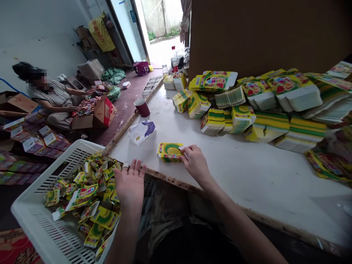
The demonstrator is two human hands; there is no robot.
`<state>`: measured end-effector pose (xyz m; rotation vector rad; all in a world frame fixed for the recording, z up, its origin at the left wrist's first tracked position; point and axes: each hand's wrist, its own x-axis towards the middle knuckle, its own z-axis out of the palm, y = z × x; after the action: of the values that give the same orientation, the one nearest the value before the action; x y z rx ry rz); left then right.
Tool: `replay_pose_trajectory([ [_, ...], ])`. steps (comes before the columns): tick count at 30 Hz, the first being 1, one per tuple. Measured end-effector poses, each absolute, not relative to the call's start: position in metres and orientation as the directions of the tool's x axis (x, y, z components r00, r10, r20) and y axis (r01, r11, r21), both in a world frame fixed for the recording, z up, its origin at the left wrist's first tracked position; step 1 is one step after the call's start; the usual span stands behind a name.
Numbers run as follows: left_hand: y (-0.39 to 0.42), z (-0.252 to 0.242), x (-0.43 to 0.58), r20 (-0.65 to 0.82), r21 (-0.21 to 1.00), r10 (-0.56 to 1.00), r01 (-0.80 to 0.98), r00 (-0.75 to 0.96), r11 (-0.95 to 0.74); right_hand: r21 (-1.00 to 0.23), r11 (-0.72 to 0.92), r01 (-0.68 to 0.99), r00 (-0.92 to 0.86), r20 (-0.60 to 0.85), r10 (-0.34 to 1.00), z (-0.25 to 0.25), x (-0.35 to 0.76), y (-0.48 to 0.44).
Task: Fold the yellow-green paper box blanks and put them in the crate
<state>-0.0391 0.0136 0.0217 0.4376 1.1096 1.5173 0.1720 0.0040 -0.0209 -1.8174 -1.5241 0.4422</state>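
A yellow and green printed carton (169,151) lies on the white tabletop near its front edge; whether it is one filled box or a small stack of flat ones I cannot tell. My right hand (194,163) has its thumb and fingers closed on the carton's right end. Palm up with fingers spread, my left hand (129,185) is bare of any object. It is over the right side of a white plastic basket (35,209), which holds many small yellow-green cartons (82,196), some with flaps sticking out.
Rows of stacked flat cartons (264,91) line the back and right of the table (233,165). A tissue pack (142,132) and a maroon mug (142,107) stand at its left edge. At far left a person (56,93) sits beside an open cardboard box (103,113).
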Motion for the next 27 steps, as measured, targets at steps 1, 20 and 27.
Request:
replay_pose_trajectory([
  [1,0.013,0.019,-0.035,-0.321,0.816,0.910,-0.564,-0.261,0.126,-0.692,-0.064,0.719,0.245,0.167,0.955,-0.022,0.170,0.006],
  [20,-0.029,-0.026,0.011,0.071,0.978,0.997,-0.196,0.009,-0.067,-0.829,0.103,0.550,0.074,0.171,0.982,0.010,0.165,-0.043],
  [27,-0.029,-0.030,0.003,0.324,0.945,0.944,-0.021,-0.064,-0.326,-0.968,0.067,0.243,0.089,0.091,0.992,0.011,0.157,-0.054],
])
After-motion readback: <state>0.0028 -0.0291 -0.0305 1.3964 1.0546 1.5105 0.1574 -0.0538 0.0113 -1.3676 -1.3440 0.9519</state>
